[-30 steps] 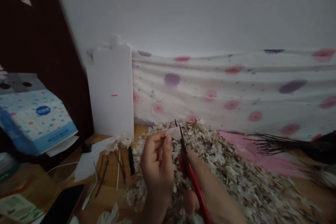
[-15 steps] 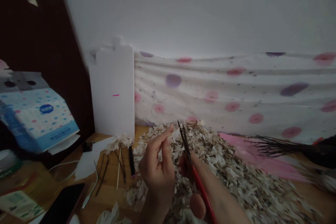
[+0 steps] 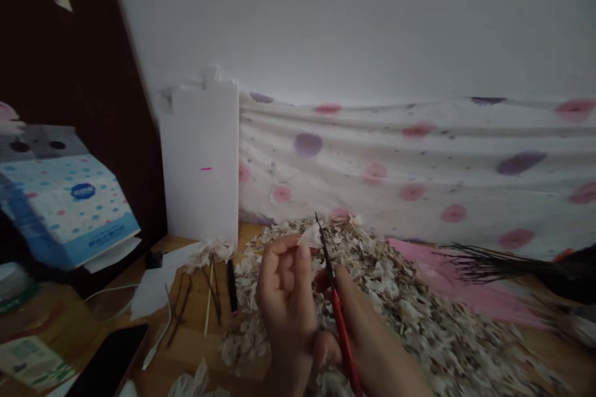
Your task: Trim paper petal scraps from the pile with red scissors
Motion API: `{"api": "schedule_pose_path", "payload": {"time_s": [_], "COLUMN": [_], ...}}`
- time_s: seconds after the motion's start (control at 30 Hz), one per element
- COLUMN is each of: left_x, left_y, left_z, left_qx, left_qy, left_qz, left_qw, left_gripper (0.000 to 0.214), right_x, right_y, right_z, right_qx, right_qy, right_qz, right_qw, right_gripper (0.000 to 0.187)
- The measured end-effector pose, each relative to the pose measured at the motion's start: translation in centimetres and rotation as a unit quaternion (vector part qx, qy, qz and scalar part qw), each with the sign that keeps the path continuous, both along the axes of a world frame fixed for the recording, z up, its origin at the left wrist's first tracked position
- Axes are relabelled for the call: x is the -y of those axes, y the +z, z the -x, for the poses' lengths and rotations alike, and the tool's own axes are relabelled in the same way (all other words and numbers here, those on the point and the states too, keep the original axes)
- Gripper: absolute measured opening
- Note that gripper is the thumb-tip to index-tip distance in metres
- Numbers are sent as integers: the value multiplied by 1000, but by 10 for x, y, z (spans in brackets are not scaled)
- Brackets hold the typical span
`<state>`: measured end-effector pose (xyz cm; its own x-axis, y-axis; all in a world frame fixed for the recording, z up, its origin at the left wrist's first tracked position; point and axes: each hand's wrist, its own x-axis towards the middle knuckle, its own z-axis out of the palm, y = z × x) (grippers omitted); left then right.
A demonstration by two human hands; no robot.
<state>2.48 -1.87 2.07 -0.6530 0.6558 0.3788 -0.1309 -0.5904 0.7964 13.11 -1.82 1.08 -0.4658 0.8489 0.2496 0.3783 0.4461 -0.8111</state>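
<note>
My left hand (image 3: 286,298) pinches a small white papery flake (image 3: 311,236) between thumb and fingertips. My right hand (image 3: 367,338) holds a pair of scissors with red handles (image 3: 342,322), and their thin dark blades rise to the flake's right edge. Both hands are above a wide heap of pale, speckled flakes (image 3: 395,304). The lower scissor handles and my right fingers are partly hidden or cut off at the bottom of the view.
The heap lies on a wooden table (image 3: 195,347), beside thin sticks (image 3: 212,294), a black pen (image 3: 231,285), and a phone (image 3: 109,363). A blue-dotted tissue box (image 3: 69,211), white board (image 3: 200,155), spotted cloth (image 3: 419,167), pink sheet (image 3: 465,288), and dark bristles (image 3: 484,263) surround it.
My hands have shifted slightly right. The left fingers have curled around the flake, and the scissors now stand more upright with their tips beside it.
</note>
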Motion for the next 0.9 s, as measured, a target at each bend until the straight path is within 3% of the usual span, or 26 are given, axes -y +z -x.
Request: {"api": "schedule_pose_path", "payload": {"time_s": [0.3,0.57,0.9], "left_x": [-3,-9,-10], "left_y": [3,-5,-7], "left_z": [3,2,0], "left_qx": [32,15,33], "left_qy": [2,-26,-51], "left_qz": [17,9,13], "left_qw": [999,1000,998], "left_gripper": [29,23,22], "right_x": [-1,-7,-10], "right_y": [-1,-3,-6], "right_z": [-2,-1,-1], "right_qx": [45,-15,5], "right_qy": [-14,25,-5], "right_qz": [-23,-16,-47], "right_qw": [999,999,999], "right_gripper": [67,80,78]}}
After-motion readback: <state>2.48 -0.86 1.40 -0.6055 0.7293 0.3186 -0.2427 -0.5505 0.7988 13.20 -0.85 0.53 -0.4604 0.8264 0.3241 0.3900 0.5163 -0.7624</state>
